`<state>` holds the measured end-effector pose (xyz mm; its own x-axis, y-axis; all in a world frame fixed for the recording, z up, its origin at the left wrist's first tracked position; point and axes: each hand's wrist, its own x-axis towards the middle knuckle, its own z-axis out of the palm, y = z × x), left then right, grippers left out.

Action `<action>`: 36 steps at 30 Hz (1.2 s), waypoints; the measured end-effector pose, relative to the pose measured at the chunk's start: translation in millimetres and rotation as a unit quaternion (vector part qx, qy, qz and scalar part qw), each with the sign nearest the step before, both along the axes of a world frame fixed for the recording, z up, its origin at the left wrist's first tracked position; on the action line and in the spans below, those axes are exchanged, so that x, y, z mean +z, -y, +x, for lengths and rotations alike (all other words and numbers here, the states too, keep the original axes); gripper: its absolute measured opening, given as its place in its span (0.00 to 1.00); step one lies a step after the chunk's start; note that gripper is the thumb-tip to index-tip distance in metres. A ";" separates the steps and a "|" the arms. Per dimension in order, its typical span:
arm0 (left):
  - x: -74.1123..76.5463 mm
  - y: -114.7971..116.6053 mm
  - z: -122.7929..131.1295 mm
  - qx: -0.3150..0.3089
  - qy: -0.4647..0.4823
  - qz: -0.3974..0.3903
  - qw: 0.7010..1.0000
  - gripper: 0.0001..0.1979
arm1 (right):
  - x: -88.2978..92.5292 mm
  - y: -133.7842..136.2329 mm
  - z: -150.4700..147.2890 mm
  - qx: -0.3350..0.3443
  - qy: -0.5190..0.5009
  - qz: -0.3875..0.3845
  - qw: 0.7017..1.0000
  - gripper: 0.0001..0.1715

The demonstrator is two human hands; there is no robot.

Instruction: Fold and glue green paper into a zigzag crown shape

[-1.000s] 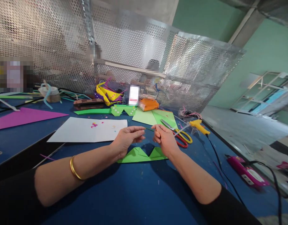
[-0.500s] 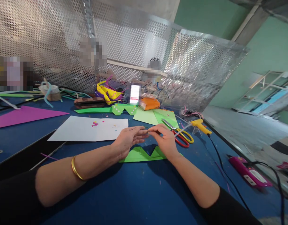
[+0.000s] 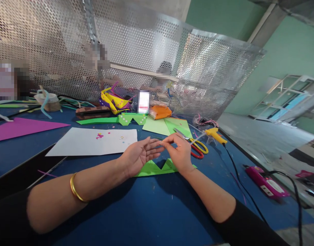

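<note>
Palm up, my left hand [image 3: 141,153] has its fingers stretched out and slightly spread. The thumb and fingertips of my right hand [image 3: 179,150] are pinched together at the left fingertips; whatever they hold is too small to make out. Below both hands lies a green paper piece [image 3: 158,169] with a V-shaped notch, partly hidden by them. Behind my left hand is a white sheet [image 3: 77,143] with small pink, yellow and blue bits on it. Scissors [image 3: 198,150] with red and yellow handles lie just beyond my right hand.
Farther back are green paper glasses [image 3: 132,119], yellow and purple paper shapes [image 3: 114,102], an orange packet [image 3: 160,112] and light green sheets [image 3: 155,125]. At right lie a yellow glue gun [image 3: 215,135] and a magenta power strip [image 3: 266,182] with cords. Purple paper [image 3: 26,128] lies left, near a dark gap.
My left palm has turned further up and its fingers have spread a little. The right hand stays pinched at the left fingertips. The whole view has shifted slightly.
</note>
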<state>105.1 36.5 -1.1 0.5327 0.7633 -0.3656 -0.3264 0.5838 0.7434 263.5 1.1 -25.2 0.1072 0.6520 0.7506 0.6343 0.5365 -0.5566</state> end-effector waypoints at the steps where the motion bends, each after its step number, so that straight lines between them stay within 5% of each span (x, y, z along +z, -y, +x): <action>1: 0.2 0.0 -0.1 -0.001 0.012 -0.008 1.000 0.16 | 0.4 0.1 -0.9 0.000 -0.019 -0.003 1.000 0.07; 8: -1.6 -0.7 -1.1 -0.014 0.032 -0.003 0.999 0.17 | -3.5 -7.7 -2.8 0.064 -0.276 -0.152 0.947 0.07; 21: -2.7 -0.4 -4.1 -0.046 0.034 0.021 0.998 0.22 | -6.6 -14.3 3.7 0.064 -0.318 -0.154 0.933 0.12; 27: -2.5 0.6 -4.6 -0.034 0.044 0.017 0.998 0.23 | -1.5 -10.6 6.1 0.066 -0.233 -0.129 0.962 0.06; 33: -0.7 0.8 -3.1 -0.007 0.066 0.003 0.998 0.23 | -0.5 -1.8 6.0 0.050 0.071 -0.030 0.996 0.05; 36: -1.5 0.7 -2.3 -0.021 0.062 0.004 0.998 0.23 | 0.1 -0.3 5.5 0.029 0.087 -0.019 0.996 0.07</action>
<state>102.8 35.7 -2.6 0.6047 0.7418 -0.2900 -0.3908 0.5936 0.7035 269.0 1.4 -25.1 -0.0599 0.6815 0.7293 0.6916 0.5552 -0.4621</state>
